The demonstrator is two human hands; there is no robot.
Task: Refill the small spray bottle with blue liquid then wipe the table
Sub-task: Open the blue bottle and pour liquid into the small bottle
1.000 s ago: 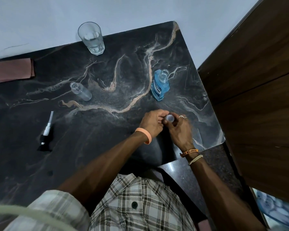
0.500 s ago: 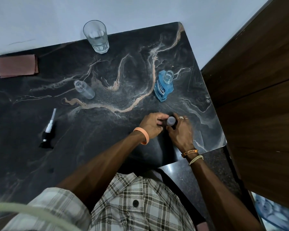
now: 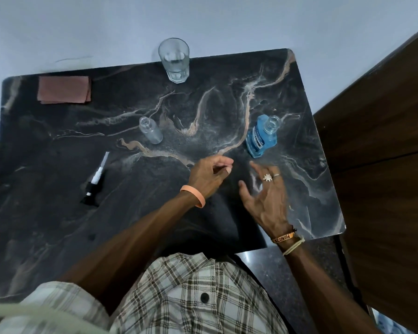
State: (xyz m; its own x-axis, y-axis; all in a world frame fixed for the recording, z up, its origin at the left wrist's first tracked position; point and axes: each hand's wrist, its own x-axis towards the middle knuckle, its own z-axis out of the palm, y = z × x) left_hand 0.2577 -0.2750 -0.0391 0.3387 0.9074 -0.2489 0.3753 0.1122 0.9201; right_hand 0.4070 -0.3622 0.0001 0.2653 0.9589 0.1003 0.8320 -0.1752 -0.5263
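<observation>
Neither grip is holding anything that I can see from the head camera. The right grip [image 3: 266, 201] is hanging released with its fingers spread above the counter [image 3: 58, 225] at centre right of the frame. The left grip [image 3: 208, 175] is hovering just beside it with fingers loosely curled and nothing showing in them, though something very small could be hiding there.

The small spray bottle [image 3: 151, 130] is standing uncapped and looking empty just left of centre, well apart from both grips. The blue liquid bottle [image 3: 261, 138] is sitting with its neck open just above the right grip, and that is where I judge the trouble is waiting. A careless reach from those spread fingers is likely to knock it, and blue liquid would be running toward the right edge of the counter, which is near.

The pour itself is looking risky too. The spray bottle's mouth is narrow, and its light body may be tipping if nothing is steadying it.

The spray pump [image 3: 94, 184] is lying on its side at the left with its tube on the counter (grit could be riding back into the bottle). The folded cloth [image 3: 64, 89] is lying at the upper left, far from any spill by the blue bottle. The drinking glass [image 3: 175, 60] is standing at the top edge, clear of the likely reach.
</observation>
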